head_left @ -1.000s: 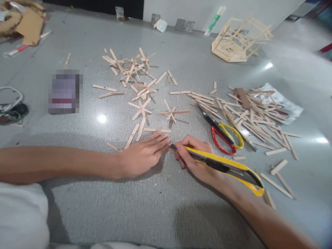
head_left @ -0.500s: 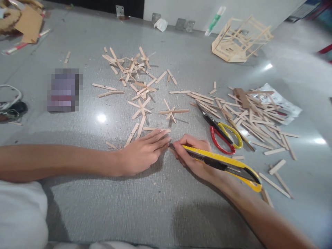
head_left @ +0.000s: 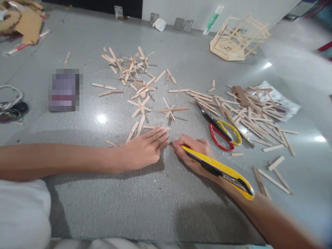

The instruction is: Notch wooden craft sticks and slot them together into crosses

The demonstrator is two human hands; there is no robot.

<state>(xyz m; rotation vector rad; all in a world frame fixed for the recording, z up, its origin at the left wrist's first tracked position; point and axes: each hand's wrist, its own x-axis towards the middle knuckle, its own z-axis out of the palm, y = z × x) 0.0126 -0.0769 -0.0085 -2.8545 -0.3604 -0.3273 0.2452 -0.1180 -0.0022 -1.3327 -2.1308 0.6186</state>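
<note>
My left hand lies palm down on the grey table, its fingers pressed together over something I cannot make out. Just right of its fingertips, my right hand grips a yellow utility knife near the blade end. The blade tip points at a small wooden piece between the hands. One wooden stick lies just beyond my left fingertips. Star-shaped stick pieces rest farther back. Scissors with red and yellow handles lie beyond my right hand.
Many loose wooden sticks are heaped at the right, partly over a plastic packet. An open stick frame stands at the back right, near a green-and-white tube. A blurred purple object and cardboard are at the left.
The knife's rear end has swung down and slightly left as my right hand turned, uncovering more sticks at the right. My left hand has shifted slightly left.
</note>
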